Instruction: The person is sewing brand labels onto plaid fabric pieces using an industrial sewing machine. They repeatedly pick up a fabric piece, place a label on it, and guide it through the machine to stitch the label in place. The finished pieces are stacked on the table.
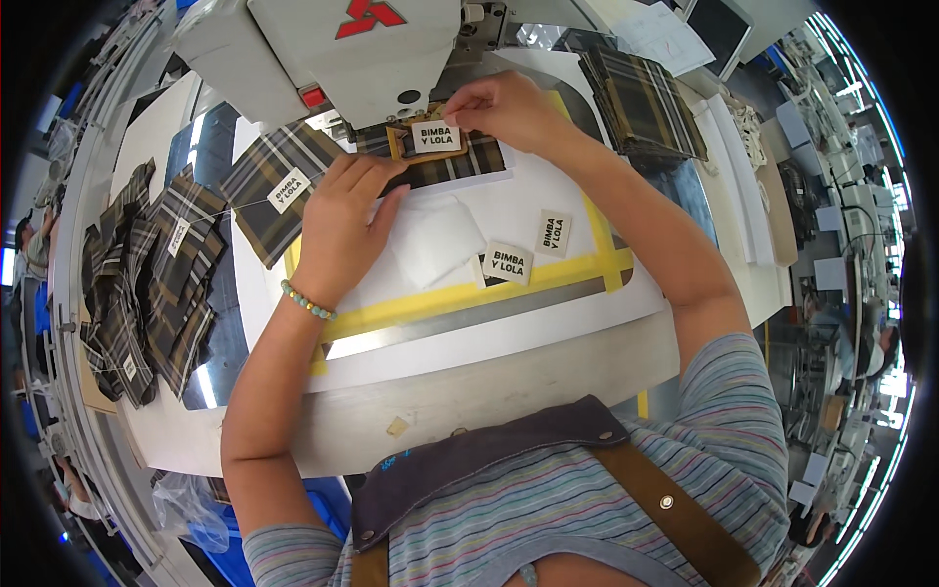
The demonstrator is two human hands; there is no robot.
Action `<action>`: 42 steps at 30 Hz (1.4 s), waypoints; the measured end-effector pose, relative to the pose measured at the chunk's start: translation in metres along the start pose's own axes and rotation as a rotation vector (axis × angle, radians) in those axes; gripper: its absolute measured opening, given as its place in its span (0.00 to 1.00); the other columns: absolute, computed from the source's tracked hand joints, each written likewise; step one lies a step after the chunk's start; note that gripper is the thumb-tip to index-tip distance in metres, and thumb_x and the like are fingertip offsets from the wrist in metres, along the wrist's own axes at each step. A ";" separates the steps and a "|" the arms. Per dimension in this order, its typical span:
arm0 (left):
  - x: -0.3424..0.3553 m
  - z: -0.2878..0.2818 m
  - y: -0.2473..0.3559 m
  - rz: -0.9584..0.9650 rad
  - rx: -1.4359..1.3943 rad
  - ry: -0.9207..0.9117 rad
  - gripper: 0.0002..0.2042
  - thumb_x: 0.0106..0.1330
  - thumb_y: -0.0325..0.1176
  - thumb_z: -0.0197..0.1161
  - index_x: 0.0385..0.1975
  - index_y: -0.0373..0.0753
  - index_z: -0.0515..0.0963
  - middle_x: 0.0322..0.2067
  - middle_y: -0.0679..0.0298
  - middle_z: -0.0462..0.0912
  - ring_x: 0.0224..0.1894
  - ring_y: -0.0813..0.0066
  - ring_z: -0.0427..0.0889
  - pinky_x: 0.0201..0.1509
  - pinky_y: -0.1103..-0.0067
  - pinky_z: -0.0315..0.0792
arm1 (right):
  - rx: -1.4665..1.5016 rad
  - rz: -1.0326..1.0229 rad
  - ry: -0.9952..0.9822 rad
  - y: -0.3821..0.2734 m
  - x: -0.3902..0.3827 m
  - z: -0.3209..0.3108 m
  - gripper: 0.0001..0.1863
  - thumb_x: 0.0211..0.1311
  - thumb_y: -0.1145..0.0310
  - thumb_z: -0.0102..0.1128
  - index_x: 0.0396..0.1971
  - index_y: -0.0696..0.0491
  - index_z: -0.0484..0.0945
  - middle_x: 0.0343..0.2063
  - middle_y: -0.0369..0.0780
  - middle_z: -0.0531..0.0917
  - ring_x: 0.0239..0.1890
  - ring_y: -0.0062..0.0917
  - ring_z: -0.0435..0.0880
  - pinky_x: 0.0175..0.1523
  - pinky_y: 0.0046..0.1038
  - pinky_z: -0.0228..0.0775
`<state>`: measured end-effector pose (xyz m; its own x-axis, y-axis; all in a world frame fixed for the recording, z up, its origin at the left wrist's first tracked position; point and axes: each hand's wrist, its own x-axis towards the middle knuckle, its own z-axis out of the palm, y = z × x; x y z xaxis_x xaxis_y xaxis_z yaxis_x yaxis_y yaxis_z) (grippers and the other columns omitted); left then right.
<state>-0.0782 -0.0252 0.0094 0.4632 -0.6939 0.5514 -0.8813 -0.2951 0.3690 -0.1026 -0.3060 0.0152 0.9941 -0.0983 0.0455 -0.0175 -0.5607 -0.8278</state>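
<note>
- fingers (468,106) of the right hand (509,108) are pinching a white label (435,136) onto the plaid piece (452,164) — far side, under the sewing machine (342,49).
- left hand (342,220) is pressing flat, fingers together, just left of it.

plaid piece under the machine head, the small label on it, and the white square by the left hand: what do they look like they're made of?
Plaid piece: woven cloth, matte, with a brown and cream check, lying limp. Label under the right hand: looks like cream woven or printed fabric tape with dark lettering. White square beside the left hand: soft, slightly puffy, probably nonwoven backing; can't confirm.
</note>
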 end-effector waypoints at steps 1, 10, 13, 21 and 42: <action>-0.001 0.002 -0.001 0.024 -0.004 -0.014 0.15 0.64 0.23 0.74 0.50 0.36 0.85 0.47 0.58 0.89 0.53 0.55 0.85 0.57 0.67 0.81 | -0.038 -0.012 -0.018 0.001 0.007 0.003 0.10 0.65 0.66 0.75 0.43 0.54 0.92 0.34 0.37 0.93 0.36 0.18 0.88 0.46 0.23 0.79; -0.002 0.007 0.003 0.081 -0.010 -0.077 0.16 0.65 0.25 0.73 0.53 0.36 0.84 0.54 0.58 0.88 0.63 0.53 0.81 0.66 0.64 0.78 | -0.311 -0.105 -0.051 -0.009 0.023 -0.002 0.10 0.60 0.64 0.77 0.38 0.52 0.93 0.31 0.38 0.92 0.34 0.21 0.88 0.45 0.27 0.78; -0.002 0.008 0.003 0.085 -0.005 -0.087 0.17 0.66 0.26 0.73 0.54 0.36 0.84 0.55 0.58 0.88 0.64 0.53 0.81 0.67 0.63 0.77 | -0.259 -0.133 -0.084 -0.009 0.027 -0.002 0.10 0.59 0.64 0.77 0.37 0.52 0.93 0.30 0.39 0.92 0.33 0.23 0.88 0.45 0.27 0.79; -0.003 0.010 0.001 0.068 0.045 -0.122 0.21 0.68 0.29 0.71 0.61 0.35 0.81 0.63 0.58 0.84 0.68 0.52 0.78 0.72 0.63 0.74 | -0.237 -0.113 -0.069 -0.006 0.021 0.004 0.10 0.60 0.64 0.76 0.37 0.53 0.92 0.30 0.37 0.92 0.34 0.22 0.88 0.45 0.27 0.78; -0.004 0.017 -0.003 0.046 0.112 -0.181 0.29 0.71 0.34 0.69 0.71 0.36 0.73 0.65 0.52 0.80 0.73 0.49 0.71 0.77 0.59 0.67 | -0.569 -0.551 0.006 -0.010 -0.018 -0.005 0.11 0.65 0.73 0.68 0.45 0.51 0.91 0.46 0.37 0.88 0.49 0.34 0.87 0.51 0.37 0.82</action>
<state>-0.0792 -0.0324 -0.0068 0.4065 -0.8121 0.4186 -0.9109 -0.3245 0.2549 -0.1208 -0.3024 0.0254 0.8751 0.3117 0.3702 0.4230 -0.8642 -0.2723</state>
